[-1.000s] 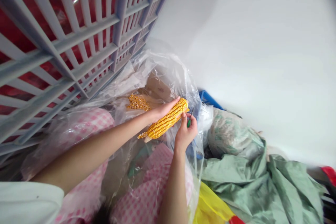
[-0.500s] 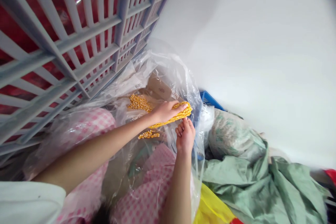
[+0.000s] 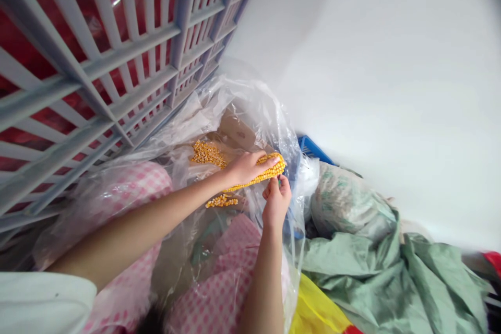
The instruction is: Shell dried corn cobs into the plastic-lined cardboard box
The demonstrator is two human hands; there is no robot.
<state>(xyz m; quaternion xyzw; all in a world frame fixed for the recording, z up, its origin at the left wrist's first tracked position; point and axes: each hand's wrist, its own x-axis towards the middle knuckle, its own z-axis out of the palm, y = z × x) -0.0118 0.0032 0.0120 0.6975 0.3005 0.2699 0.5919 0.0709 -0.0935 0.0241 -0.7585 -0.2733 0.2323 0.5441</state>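
My left hand [image 3: 246, 168] is shut around a yellow corn cob [image 3: 266, 173], covering most of it. Only a narrow band of kernels shows beyond the fingers. My right hand [image 3: 276, 201] is close below the cob, its fingers curled around a small green-handled tool [image 3: 279, 181], probably a screwdriver, with most of it hidden. A strip of loose kernels [image 3: 221, 201] lies just below the cob. A larger heap of shelled kernels [image 3: 208, 154] rests on brown cardboard [image 3: 235, 133] inside a clear plastic bag [image 3: 250, 104].
A grey slatted plastic crate [image 3: 117, 62] with red behind it fills the upper left. A white wall [image 3: 383, 62] rises on the right. Pink checked fabric [image 3: 219, 287], a green woven sack [image 3: 391, 276], a blue crate edge [image 3: 313, 148] and yellow plastic [image 3: 317, 308] surround the bag.
The cob has turned and shifted up toward my left palm, and less of it shows. A strip of kernels now lies below it. The green handle has reappeared between my right fingers.
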